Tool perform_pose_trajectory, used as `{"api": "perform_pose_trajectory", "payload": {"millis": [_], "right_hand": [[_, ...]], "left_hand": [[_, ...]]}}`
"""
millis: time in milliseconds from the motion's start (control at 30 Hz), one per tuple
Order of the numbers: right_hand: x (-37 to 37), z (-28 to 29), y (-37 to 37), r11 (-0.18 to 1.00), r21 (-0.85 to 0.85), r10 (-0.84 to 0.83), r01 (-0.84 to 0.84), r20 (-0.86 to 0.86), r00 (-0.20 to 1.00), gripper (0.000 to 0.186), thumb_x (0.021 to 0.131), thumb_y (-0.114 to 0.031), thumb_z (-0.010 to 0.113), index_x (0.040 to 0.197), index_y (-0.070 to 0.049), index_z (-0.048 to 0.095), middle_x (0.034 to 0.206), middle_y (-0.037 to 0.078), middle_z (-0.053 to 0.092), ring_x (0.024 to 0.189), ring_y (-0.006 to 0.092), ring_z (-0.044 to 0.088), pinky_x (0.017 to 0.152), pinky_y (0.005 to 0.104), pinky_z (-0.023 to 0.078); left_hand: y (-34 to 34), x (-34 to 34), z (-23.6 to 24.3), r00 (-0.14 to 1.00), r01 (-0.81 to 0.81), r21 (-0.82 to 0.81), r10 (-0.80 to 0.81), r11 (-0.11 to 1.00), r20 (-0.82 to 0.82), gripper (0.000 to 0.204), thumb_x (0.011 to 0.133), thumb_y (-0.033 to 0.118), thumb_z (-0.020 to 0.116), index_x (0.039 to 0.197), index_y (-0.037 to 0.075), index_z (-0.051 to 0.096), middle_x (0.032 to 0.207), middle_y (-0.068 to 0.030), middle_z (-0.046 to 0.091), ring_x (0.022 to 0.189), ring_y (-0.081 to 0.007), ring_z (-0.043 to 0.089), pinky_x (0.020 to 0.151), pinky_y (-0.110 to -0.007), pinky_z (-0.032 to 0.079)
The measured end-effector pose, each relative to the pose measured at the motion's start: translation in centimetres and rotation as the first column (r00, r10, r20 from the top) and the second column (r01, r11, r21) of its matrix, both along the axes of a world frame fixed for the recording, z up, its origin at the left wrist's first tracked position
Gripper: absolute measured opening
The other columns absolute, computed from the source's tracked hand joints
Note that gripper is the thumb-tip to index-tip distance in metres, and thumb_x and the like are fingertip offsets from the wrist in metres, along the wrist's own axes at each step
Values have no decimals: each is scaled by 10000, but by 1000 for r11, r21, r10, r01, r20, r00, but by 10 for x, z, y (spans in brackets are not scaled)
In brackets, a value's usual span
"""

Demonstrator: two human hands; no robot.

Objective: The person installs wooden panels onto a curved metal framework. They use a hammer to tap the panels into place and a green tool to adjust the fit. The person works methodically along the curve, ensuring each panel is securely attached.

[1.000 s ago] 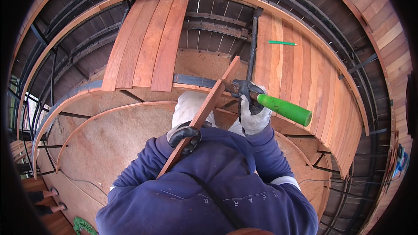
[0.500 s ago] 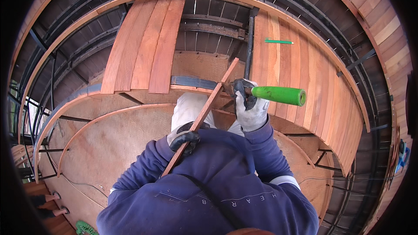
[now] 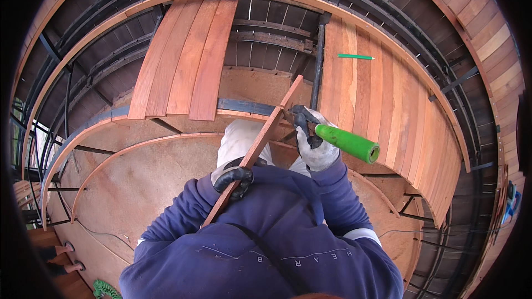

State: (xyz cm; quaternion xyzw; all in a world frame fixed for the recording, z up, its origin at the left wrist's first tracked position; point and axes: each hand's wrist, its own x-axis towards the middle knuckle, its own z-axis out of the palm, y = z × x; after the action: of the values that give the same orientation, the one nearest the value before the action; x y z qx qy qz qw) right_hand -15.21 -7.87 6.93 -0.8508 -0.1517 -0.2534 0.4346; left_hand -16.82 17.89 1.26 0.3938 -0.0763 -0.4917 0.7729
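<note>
My left hand [image 3: 233, 177], in a white glove with a black palm, is closed around the lower part of a narrow reddish wood strip [image 3: 260, 141]. The strip slants up and to the right in front of my torso. In the same kind of glove, my right hand [image 3: 317, 143] grips a green-handled tool [image 3: 349, 143] beside the strip's upper part. The thick green handle points down to the right. Its dark, thin working end is at the strip, mostly hidden by my fingers, so I cannot tell its kind.
A curved metal frame [image 3: 244, 105] carries wooden slats, several on the left [image 3: 185, 58] and a longer run on the right [image 3: 382, 94]. Between them is a gap. A green pencil [image 3: 356, 56] lies on the right slats. Another person's feet [image 3: 72, 257] show at lower left.
My right hand has turned the tool, so its green handle now slants further downward and its end sits lower. My left hand keeps its hold on the wood strip, almost unmoved.
</note>
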Motion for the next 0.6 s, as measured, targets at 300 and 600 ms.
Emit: {"api": "perform_pose_trajectory", "payload": {"millis": [300,600], "right_hand": [[-10,-12,-5,867,-495,206,-52,262,943,506,678,-101,757,1161,-44,620,1174,166,621,1048,361,634,874,442,549],[-13,-24,5,846,528,26,67,-166,986,462,805,12,637,1259,26,548,1199,190,624,1077,254,638,882,342,527]], "left_hand": [[8,-7,-11,978,-2,7,3,1000,-208,620,812,363,622,1299,0,499,679,-39,520,465,-117,444,419,-255,371],[6,-6,-7,977,-17,5,17,1000,-211,638,830,374,602,1314,-23,478,672,-33,512,451,-110,451,414,-242,391]]}}
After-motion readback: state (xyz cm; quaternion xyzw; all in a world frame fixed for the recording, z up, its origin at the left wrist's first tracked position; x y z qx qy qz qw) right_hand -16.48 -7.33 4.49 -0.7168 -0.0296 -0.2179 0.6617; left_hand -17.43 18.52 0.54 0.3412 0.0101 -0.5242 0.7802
